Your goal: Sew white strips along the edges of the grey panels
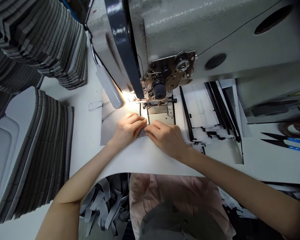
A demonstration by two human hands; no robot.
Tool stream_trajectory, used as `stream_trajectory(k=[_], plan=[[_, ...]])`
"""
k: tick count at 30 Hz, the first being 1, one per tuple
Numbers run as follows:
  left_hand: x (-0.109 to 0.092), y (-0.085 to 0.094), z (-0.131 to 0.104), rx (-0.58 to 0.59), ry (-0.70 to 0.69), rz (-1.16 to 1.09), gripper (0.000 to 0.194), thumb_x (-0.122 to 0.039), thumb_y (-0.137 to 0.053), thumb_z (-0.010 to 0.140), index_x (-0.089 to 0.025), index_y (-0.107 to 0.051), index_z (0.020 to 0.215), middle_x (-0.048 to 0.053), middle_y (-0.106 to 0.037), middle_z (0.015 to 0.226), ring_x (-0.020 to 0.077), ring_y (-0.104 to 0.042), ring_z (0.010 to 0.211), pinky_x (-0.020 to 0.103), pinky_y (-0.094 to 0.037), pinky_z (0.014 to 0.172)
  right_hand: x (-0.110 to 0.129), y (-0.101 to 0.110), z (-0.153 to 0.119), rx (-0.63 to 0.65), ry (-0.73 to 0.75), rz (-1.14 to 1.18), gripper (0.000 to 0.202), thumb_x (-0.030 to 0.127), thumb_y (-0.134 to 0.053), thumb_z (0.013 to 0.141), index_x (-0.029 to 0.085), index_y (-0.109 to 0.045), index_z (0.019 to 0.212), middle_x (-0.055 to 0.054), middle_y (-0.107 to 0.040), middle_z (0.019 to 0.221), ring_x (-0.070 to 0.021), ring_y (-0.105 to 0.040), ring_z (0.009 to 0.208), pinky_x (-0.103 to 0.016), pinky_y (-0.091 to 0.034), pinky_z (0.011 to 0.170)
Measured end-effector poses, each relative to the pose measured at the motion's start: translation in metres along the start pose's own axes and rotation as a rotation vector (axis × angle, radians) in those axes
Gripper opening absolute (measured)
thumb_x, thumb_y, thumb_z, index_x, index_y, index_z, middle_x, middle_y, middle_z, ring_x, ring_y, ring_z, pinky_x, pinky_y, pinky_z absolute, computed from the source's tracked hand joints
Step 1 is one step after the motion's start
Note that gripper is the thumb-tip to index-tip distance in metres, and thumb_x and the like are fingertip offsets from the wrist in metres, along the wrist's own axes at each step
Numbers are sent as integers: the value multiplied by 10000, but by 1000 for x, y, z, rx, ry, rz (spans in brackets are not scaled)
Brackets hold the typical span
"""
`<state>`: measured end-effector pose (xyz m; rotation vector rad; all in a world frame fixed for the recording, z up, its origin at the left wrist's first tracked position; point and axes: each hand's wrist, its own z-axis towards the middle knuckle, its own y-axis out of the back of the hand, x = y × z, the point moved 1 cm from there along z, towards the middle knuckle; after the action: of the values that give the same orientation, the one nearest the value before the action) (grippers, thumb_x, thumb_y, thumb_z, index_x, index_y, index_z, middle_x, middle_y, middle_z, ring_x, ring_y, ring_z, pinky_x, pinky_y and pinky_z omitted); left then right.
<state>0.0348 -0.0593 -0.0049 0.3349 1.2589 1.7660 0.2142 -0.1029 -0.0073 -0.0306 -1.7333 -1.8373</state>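
Note:
A grey woven fabric piece (109,124) lies on the white table under the lit needle area of a sewing machine (165,30). My left hand (130,126) rests on the fabric's right part, fingers curled together and gripping its edge just in front of the presser foot (144,104). Close beside it, my right hand (167,137) pinches the same edge between thumb and fingers. Both sets of fingertips nearly meet; what lies directly beneath them is hidden. The metal needle plate (162,117) shows behind my right hand.
Stacked grey padded panels (47,146) and another tall stack (52,40) stand at left. Black and white strips (202,106) lie right of the needle. Blue-handled scissors (287,141) and a tape roll (293,128) sit far right. Grey offcuts (105,203) hang below the table edge.

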Motion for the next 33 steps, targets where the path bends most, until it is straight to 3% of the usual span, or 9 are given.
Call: stream_trajectory(k=[2, 6, 9, 13, 17, 24, 33], plan=[[2, 5, 2, 61, -37, -13, 201, -209, -495, 1010, -197, -696, 1003, 66, -743, 994, 174, -653, 913, 332, -550, 804, 0, -4, -7, -51, 116, -61, 279, 152, -457, 988, 197, -690, 843, -5, -676, 787, -100, -492, 598, -264, -221, 538], [3, 15, 3, 157, -146, 54, 254, -175, -434, 1026, -188, -684, 1065, 62, -742, 1000, 179, -651, 937, 326, -556, 796, -3, -9, -10, -76, 214, -91, 316, 130, -461, 976, 181, -691, 765, 7, -580, 608, -102, -379, 536, -276, -184, 535], [3, 15, 1, 138, -191, 101, 257, -177, -431, 1027, -184, -687, 1049, 59, -740, 981, 177, -656, 906, 317, -560, 763, -4, -11, -9, -78, 237, -93, 349, 127, -448, 975, 177, -687, 726, 8, -516, 536, -107, -320, 511, -287, -166, 530], [1, 12, -5, 107, -154, 87, 238, -176, -454, 1020, -194, -686, 1074, 62, -742, 985, 182, -665, 936, 324, -575, 788, -5, -11, -10, -81, 254, -62, 382, 124, -421, 979, 176, -688, 711, 4, -492, 502, -106, -327, 508, -297, -175, 529], [-1, 12, -9, 117, -148, 60, 252, -135, -473, 1003, -189, -661, 1163, 74, -740, 1065, 188, -671, 1011, 332, -585, 857, -5, -9, -12, -96, 275, -74, 336, 132, -451, 962, 191, -747, 816, 6, -535, 494, -102, -361, 492, -290, -184, 523], [5, 7, -10, 31, -137, 46, 274, -140, -482, 989, -201, -662, 1187, 79, -744, 1080, 205, -682, 1017, 348, -596, 850, -3, -3, -8, 17, 224, -108, 321, 112, -493, 906, 181, -770, 1052, -13, -593, 505, -114, -416, 471, -302, -173, 508], [21, -1, 2, 36, -100, 92, 291, -154, -433, 1005, -216, -693, 1121, 68, -747, 1043, 187, -680, 1005, 343, -580, 837, -1, 6, 9, 124, 91, -141, 341, 113, -497, 920, 213, -762, 1110, -20, -608, 516, -122, -454, 468, -296, -145, 493]])
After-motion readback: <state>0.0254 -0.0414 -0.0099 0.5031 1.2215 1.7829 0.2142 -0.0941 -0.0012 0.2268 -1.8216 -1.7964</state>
